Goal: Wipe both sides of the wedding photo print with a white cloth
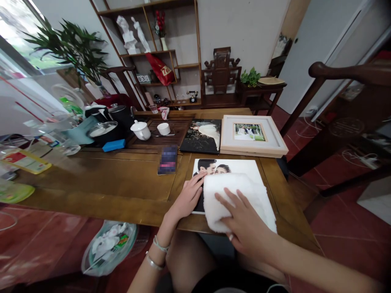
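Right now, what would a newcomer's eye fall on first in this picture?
The right hand presses a fluffy white cloth onto a large photo print at the near edge of the wooden table, while the left hand lies flat on its left side. Behind it lie a dark print and a framed photo side by side.

Photo print (235, 166): lower half is hidden under the white cloth (244, 193).
Flat object (168, 160) at centre: surface is blurred out, cannot be read.
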